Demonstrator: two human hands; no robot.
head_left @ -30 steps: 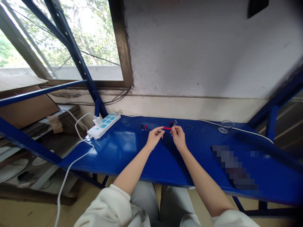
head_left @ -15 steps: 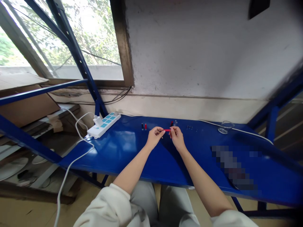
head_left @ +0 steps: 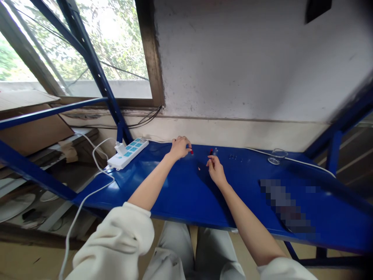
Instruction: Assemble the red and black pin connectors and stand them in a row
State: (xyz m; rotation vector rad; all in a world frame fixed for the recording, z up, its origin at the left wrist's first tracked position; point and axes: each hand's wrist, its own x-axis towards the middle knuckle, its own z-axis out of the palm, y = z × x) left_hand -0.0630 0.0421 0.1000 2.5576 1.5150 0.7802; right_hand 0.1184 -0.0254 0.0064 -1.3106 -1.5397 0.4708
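Observation:
My left hand point(head_left: 180, 147) is closed in a pinch over the back of the blue table, with a short red cylinder point(head_left: 191, 152) at its thumb tip. The dark and red short cylinders seen there before are hidden behind this hand. My right hand point(head_left: 215, 168) hangs over the middle of the table, its fingers bent together; what they hold, if anything, is too small to make out. Just beyond its fingertips stand a dark red piece point(head_left: 211, 151) and clear tubes point(head_left: 215, 151). A tiny pale piece point(head_left: 199, 168) shows between the hands.
A white power strip point(head_left: 128, 154) with cords is at the table's left end. Several tiny clear parts point(head_left: 233, 157) and a glass cup point(head_left: 277, 156) lie to the right. A blurred-out long item point(head_left: 287, 206) rests near the right front. Blue frame posts flank the table.
Both hands held one red stick between them; they have parted. My left hand has gone left and back with a red piece, while the right stays nearly in place. The tiny pale piece is now visible.

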